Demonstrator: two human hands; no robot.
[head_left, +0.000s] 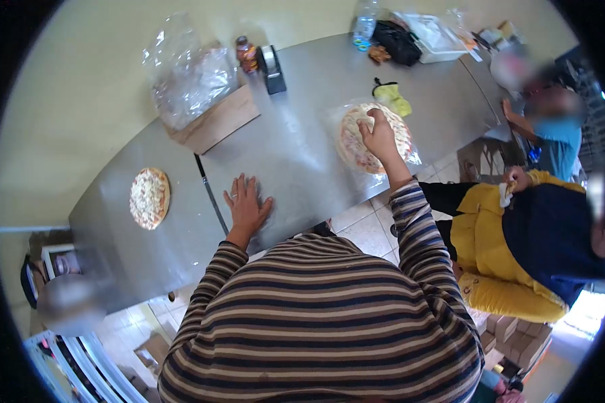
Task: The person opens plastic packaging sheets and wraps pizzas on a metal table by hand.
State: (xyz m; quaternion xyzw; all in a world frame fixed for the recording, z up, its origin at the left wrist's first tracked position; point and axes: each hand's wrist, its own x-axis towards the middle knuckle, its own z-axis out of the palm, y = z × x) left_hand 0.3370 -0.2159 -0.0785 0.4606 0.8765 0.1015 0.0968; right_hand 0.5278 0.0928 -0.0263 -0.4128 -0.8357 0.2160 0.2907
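Observation:
My left hand (247, 207) lies flat on the metal table (282, 148), fingers spread, with a ring on one finger. Over at the right, my right hand (379, 136) reaches onto a pizza (356, 144) in clear plastic wrap, its thumb and forefinger apart and the other fingers partly hidden. The wrap spreads out beyond the pizza's edge. An uncovered pizza topped with pale shreds (149, 198) rests on the table at the left, beyond a dark seam.
A cardboard box with clear bags (218, 121), a red-brown bottle (246, 55) and a tape dispenser (271, 70) stand along the back. A yellow-green cloth (394, 99) lies behind the wrapped pizza. Two people are at the right, one in yellow and navy (491, 228).

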